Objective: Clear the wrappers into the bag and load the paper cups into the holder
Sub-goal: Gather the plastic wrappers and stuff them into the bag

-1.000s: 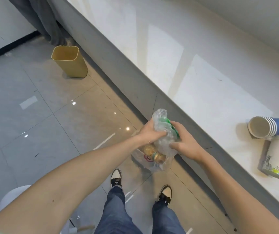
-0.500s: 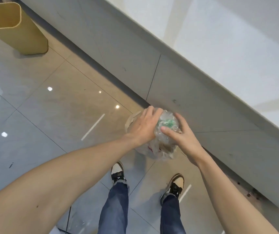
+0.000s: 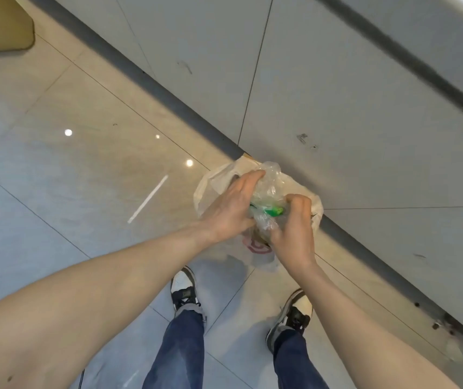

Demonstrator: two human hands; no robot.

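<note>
A thin whitish plastic bag (image 3: 213,181) with a red print sits low by the foot of the grey counter front. Crumpled clear wrappers (image 3: 271,189) with a green piece (image 3: 274,211) lie at its mouth. My left hand (image 3: 231,211) presses on the wrappers from the left with fingers stretched over them. My right hand (image 3: 295,228) pinches the clear plastic from the right. Both hands are inside the bag's opening. The paper cups and the holder are out of view.
The grey counter front (image 3: 337,94) runs diagonally across the top right, its dark plinth (image 3: 146,80) along the glossy tiled floor. A yellow bin (image 3: 0,26) stands at the top left. My two shoes (image 3: 184,290) are just below the bag.
My view has dropped from the counter top to the floor, so the cups left the frame. Both hands moved down with the wrappers and bag toward the counter's foot.
</note>
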